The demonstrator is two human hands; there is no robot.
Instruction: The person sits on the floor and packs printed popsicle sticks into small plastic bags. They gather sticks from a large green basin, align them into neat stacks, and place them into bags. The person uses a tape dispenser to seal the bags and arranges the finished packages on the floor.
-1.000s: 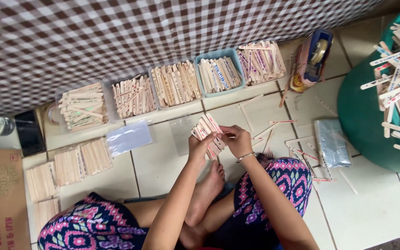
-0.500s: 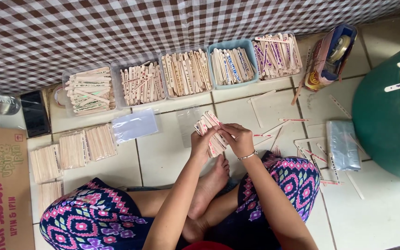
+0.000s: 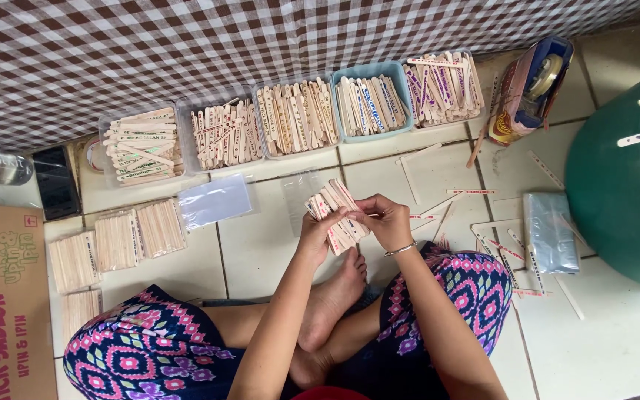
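I sit cross-legged on a white tiled floor. My left hand (image 3: 318, 231) and my right hand (image 3: 384, 219) together grip a fanned bundle of flat wooden sticks (image 3: 335, 211) in front of my knees. The right wrist wears a thin bracelet. Behind the bundle lie two small clear plastic bags (image 3: 215, 200) flat on the tiles. Along the checked cloth stand several open trays of printed sticks (image 3: 296, 117), one of them blue (image 3: 372, 104).
Packed stick bundles (image 3: 116, 238) lie at the left beside a cardboard box (image 3: 1, 296). A tape dispenser (image 3: 531, 89) stands at the back right. Loose sticks (image 3: 475, 215) and a stack of clear bags (image 3: 550, 231) lie on the right, next to a green tub (image 3: 616, 200) of sticks.
The view has shifted, so everything sits lower and further right in frame. Both hands stay on the stick bundle, squaring it slightly.
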